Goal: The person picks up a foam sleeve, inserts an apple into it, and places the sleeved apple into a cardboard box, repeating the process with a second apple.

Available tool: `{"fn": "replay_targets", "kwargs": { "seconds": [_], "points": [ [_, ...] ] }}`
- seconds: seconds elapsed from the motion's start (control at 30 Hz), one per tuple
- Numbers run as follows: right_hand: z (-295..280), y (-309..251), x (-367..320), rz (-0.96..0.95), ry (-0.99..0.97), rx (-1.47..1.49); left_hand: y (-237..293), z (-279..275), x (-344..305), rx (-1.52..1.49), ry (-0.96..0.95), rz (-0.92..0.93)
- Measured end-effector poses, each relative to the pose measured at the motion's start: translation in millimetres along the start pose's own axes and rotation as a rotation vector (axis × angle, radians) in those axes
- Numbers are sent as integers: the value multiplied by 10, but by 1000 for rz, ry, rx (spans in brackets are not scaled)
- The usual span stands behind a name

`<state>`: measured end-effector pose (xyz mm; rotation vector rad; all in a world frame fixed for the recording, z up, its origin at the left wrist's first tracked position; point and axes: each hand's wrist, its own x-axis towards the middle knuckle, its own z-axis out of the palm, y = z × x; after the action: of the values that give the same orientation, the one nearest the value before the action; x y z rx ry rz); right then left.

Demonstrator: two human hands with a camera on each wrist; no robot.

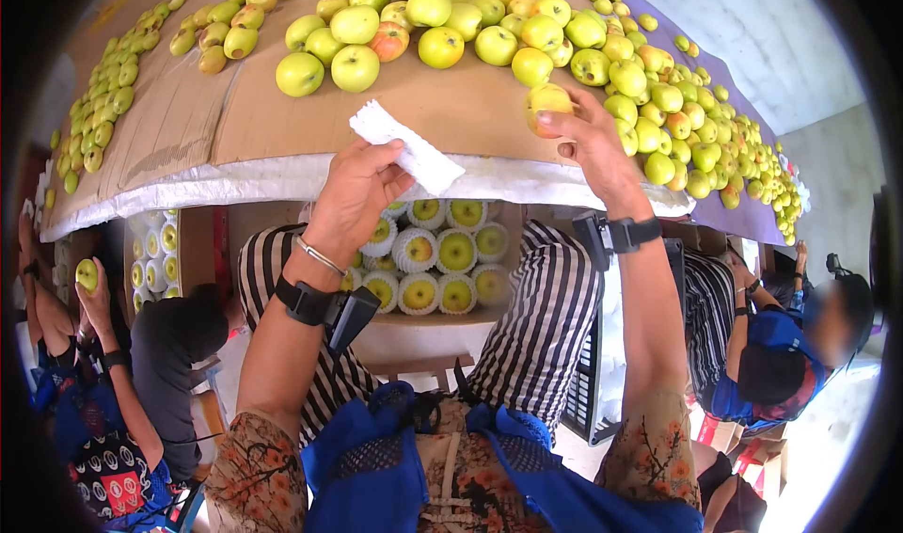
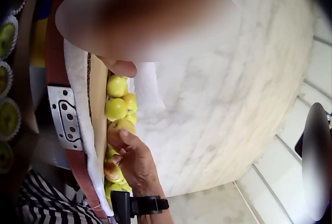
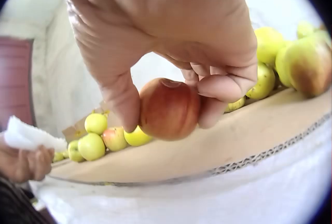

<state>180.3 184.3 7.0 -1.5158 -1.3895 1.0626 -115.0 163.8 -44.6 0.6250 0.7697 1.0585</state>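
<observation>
My left hand (image 1: 356, 187) holds a flattened white foam fruit net (image 1: 414, 149) between thumb and fingers, over the front edge of the cardboard-covered table. To its right, my right hand (image 1: 599, 147) pinches a yellow-red apple (image 1: 546, 106) at the front of the apple pile. The right wrist view shows that apple (image 3: 170, 111) from its redder side, gripped between thumb and fingertips, with a brown scar near its top. Below my hands, an open carton (image 1: 423, 318) between the knees contains apples in white foam nets (image 1: 416, 251).
Loose yellow-green apples (image 1: 428, 8) cover the back of the cardboard (image 1: 254, 110) and spread down the right side. Another packed carton (image 1: 195, 222) stands to the left. A person sits on each side; the left one's hand holds an apple (image 1: 87, 274). A black crate (image 1: 585, 382) stands by the right knee.
</observation>
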Motion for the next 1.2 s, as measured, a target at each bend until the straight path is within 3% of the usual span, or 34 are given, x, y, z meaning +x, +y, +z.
{"fn": "replay_targets", "kwargs": {
  "seconds": [0.07,0.2,0.3,0.6,0.7,0.77,0.97,1.17,1.2],
  "points": [
    [57,-283,-264,5,-84,258,-5,7,-18,2,-10,5],
    [66,-396,-675,-30,-231,407,-21,-57,44,-6,-60,21],
    [323,-256,-980,-44,-181,596,-56,11,-13,150,-60,73],
    [838,62,-1176,123,-272,666,-239,149,-159,583,-72,215],
    [811,165,-1099,152,-308,587,-312,169,-123,568,-126,283],
    [810,240,-1060,154,-289,643,-230,166,-150,489,-145,151],
    [762,243,-1114,196,-263,1025,-261,132,-73,281,-101,107],
    [700,474,-1100,109,-438,831,-277,173,-93,321,-30,183],
    [702,468,-1099,125,-388,848,-301,166,-85,314,-50,199]
  ]
}}
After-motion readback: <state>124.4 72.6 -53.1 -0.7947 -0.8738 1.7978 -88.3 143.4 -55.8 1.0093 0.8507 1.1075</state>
